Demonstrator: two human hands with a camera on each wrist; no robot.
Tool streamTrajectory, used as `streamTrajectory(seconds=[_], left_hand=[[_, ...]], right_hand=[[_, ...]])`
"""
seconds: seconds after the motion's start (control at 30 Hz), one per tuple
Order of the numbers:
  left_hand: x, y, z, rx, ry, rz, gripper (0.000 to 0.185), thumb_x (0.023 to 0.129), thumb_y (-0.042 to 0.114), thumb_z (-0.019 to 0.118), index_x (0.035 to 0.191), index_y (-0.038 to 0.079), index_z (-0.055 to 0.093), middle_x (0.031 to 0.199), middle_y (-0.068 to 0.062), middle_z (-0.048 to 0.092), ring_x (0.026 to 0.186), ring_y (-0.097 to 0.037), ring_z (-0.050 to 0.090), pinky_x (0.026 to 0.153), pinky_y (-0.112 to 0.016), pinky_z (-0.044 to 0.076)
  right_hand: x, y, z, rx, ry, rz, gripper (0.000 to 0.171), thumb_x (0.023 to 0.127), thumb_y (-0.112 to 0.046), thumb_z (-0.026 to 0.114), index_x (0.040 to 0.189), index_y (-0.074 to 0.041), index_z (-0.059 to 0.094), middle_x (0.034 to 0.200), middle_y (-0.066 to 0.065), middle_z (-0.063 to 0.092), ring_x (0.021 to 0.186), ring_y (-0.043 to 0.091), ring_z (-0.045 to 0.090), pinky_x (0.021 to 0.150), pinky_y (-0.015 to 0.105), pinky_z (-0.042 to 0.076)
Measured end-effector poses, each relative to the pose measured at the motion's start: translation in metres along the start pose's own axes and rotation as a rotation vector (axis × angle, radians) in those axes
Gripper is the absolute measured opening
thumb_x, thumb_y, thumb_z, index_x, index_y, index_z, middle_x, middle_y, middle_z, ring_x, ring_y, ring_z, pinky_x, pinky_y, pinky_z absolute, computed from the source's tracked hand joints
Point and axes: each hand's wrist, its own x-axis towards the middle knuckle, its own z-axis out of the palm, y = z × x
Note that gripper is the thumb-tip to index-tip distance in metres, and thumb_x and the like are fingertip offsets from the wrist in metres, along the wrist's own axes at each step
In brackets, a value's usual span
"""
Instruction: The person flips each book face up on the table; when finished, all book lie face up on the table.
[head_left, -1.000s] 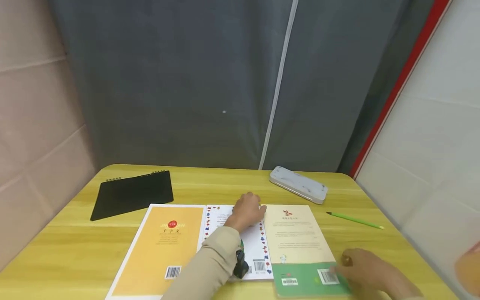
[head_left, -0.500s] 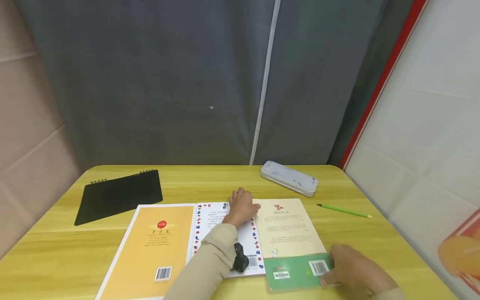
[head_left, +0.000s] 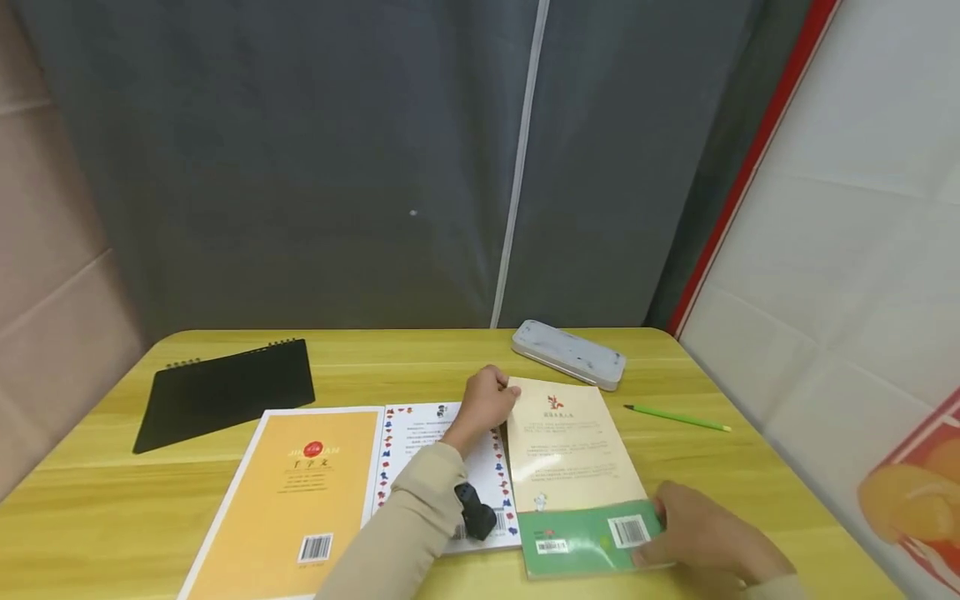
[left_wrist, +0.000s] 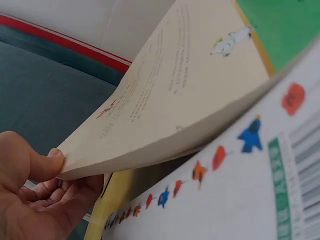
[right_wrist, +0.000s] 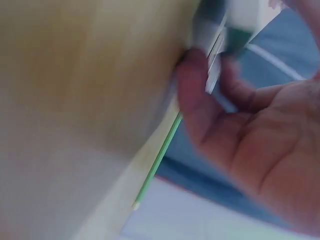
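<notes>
A cream and green book [head_left: 570, 467] with a barcode lies on the right of a row of books. My left hand [head_left: 483, 404] pinches its far left corner between thumb and fingers, and in the left wrist view that side of the book [left_wrist: 165, 115] is lifted and bends upward. At its near right corner my right hand [head_left: 701, 533] grips the edge, thumb on top; the right wrist view shows that hand [right_wrist: 250, 130] with the book's edge between thumb and fingers. Under my left forearm is a white book [head_left: 416, 442] with a colourful border, partly hidden by the sleeve.
An orange book [head_left: 292, 492] with a white edge lies to the left of the white one. A black spiral notebook [head_left: 225, 396] is at the back left, a grey pencil case [head_left: 570, 352] at the back right. A green pencil [head_left: 678, 417] lies right of the books.
My right hand has come in to the book's near right corner and taken hold of it. My left hand has raised the far left corner. The view has shifted slightly to the right.
</notes>
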Motion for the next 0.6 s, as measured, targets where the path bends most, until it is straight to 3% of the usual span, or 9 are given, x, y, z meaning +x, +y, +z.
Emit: streamTrajectory(seconds=[0.13, 0.2, 0.27, 0.33, 0.43, 0.53, 0.6], left_hand=[[0.001, 0.003, -0.005, -0.129, 0.061, -0.112, 0.020, 0.095, 0.017, 0.067, 0.104, 0.000, 0.062, 0.095, -0.010, 0.061, 0.079, -0.018, 0.057, 0.065, -0.028, 0.047], [0.001, 0.004, -0.006, -0.223, 0.057, -0.148, 0.020, 0.095, 0.016, 0.067, 0.104, -0.001, 0.062, 0.095, -0.010, 0.060, 0.078, -0.017, 0.058, 0.065, -0.028, 0.049], [0.001, 0.005, -0.006, -0.329, 0.046, -0.172, 0.019, 0.096, 0.015, 0.065, 0.104, -0.002, 0.060, 0.094, -0.010, 0.057, 0.076, -0.016, 0.058, 0.066, -0.030, 0.052], [0.001, 0.006, -0.004, -0.421, 0.050, -0.163, 0.020, 0.097, 0.013, 0.064, 0.109, -0.002, 0.059, 0.095, -0.010, 0.057, 0.076, -0.015, 0.059, 0.070, -0.033, 0.056], [0.001, 0.011, 0.000, -0.522, 0.073, -0.120, 0.026, 0.097, 0.012, 0.063, 0.119, -0.002, 0.057, 0.100, -0.013, 0.057, 0.079, -0.016, 0.060, 0.079, -0.038, 0.057], [0.001, 0.017, 0.005, -0.547, 0.081, -0.072, 0.031, 0.097, 0.012, 0.064, 0.124, -0.003, 0.057, 0.106, -0.016, 0.059, 0.086, -0.019, 0.062, 0.086, -0.040, 0.056], [0.001, 0.022, 0.009, -0.538, 0.056, -0.057, 0.033, 0.097, 0.014, 0.065, 0.124, -0.002, 0.058, 0.111, -0.018, 0.062, 0.092, -0.023, 0.064, 0.090, -0.040, 0.055]], right_hand=[[-0.010, 0.011, -0.013, 0.225, -0.010, -0.105, 0.053, 0.081, -0.025, 0.082, 0.107, 0.004, 0.047, 0.096, 0.006, 0.061, 0.090, 0.019, 0.058, 0.076, 0.031, 0.048], [-0.017, 0.012, -0.019, 0.397, -0.019, -0.167, 0.050, 0.087, -0.018, 0.076, 0.113, 0.005, 0.040, 0.104, 0.008, 0.060, 0.093, 0.020, 0.062, 0.077, 0.030, 0.052], [-0.025, 0.008, -0.023, 0.540, 0.028, -0.231, 0.047, 0.091, -0.011, 0.070, 0.118, 0.004, 0.035, 0.110, 0.007, 0.062, 0.094, 0.019, 0.066, 0.076, 0.030, 0.056], [-0.034, -0.001, -0.024, 0.611, 0.133, -0.310, 0.044, 0.094, -0.005, 0.065, 0.125, 0.003, 0.035, 0.115, 0.004, 0.063, 0.093, 0.018, 0.068, 0.075, 0.031, 0.058], [-0.047, -0.022, -0.019, 0.618, 0.342, -0.407, 0.043, 0.096, -0.002, 0.062, 0.133, -0.003, 0.041, 0.117, -0.007, 0.067, 0.091, 0.016, 0.070, 0.072, 0.031, 0.059], [-0.059, -0.046, -0.010, 0.600, 0.516, -0.509, 0.044, 0.094, 0.005, 0.061, 0.135, -0.004, 0.048, 0.114, -0.011, 0.070, 0.087, 0.014, 0.072, 0.069, 0.029, 0.059], [-0.065, -0.062, -0.003, 0.564, 0.615, -0.600, 0.047, 0.091, 0.012, 0.061, 0.134, -0.003, 0.051, 0.112, -0.006, 0.072, 0.085, 0.013, 0.072, 0.065, 0.028, 0.059]])
